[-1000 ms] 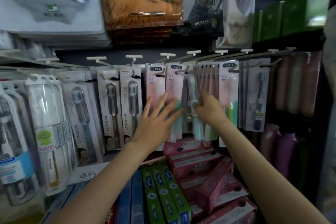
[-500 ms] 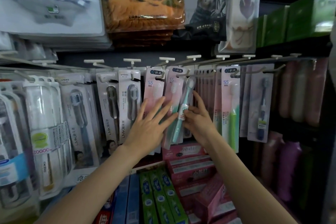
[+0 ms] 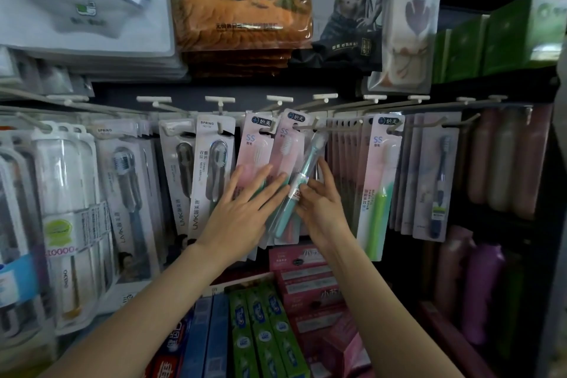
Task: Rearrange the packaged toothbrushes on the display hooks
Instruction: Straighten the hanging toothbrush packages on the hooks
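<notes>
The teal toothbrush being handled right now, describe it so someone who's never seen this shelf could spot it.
Find the row of white display hooks under the hanging towel packs. Mid-row, the teal toothbrush leans diagonally across the pink packs, pinched by the right hand. Unlike its neighbours, it sits in clear wrap and hangs crooked.

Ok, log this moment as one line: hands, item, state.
left hand: flat on pink toothbrush packs | right hand: fingers hold teal toothbrush pack, tilted | hook: teal pack not hung
</notes>
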### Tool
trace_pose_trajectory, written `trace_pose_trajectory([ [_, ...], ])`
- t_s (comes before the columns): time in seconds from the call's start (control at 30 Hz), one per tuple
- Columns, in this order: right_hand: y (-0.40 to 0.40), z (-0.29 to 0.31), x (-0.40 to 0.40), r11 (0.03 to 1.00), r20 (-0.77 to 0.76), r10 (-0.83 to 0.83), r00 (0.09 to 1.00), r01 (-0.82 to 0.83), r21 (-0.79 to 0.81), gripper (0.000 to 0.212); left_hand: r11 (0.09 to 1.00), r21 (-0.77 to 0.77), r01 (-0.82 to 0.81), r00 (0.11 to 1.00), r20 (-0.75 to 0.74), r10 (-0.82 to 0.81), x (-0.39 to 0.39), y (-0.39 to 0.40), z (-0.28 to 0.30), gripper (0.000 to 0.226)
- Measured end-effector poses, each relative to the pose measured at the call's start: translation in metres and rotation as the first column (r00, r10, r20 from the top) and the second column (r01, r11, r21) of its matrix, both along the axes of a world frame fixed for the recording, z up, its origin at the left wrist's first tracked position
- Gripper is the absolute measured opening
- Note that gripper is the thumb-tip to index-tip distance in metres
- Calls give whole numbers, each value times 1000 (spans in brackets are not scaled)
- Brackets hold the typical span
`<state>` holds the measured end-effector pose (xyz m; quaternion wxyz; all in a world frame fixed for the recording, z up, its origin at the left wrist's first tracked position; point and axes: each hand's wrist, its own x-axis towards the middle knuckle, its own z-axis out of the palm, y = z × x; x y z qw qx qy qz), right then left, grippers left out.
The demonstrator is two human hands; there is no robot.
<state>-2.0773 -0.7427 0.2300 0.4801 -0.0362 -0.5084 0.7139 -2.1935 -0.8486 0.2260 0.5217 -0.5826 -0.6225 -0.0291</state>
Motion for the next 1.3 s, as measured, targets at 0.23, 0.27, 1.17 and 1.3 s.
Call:
trace_pose_trajectory([
  [0.23, -3, -1, -4, 999, -39, 32, 999, -33, -25, 60, 1000, -12, 15, 999, 30, -15, 1, -4, 3, 83],
  [0.27, -2, -1, -4, 999, -31, 33, 999, -34, -20, 60, 999, -15, 28, 999, 42, -27, 2, -4, 3, 79],
  [1.17, 8, 9, 28, 990, 215, -107, 971, 84, 113, 58, 935, 342, 97, 793, 541, -280, 73, 53, 11, 57],
  [1.3, 9, 9, 33, 986, 237, -133, 962, 105, 127, 51, 909, 382, 164, 716, 588, -377, 80, 52, 9, 61],
])
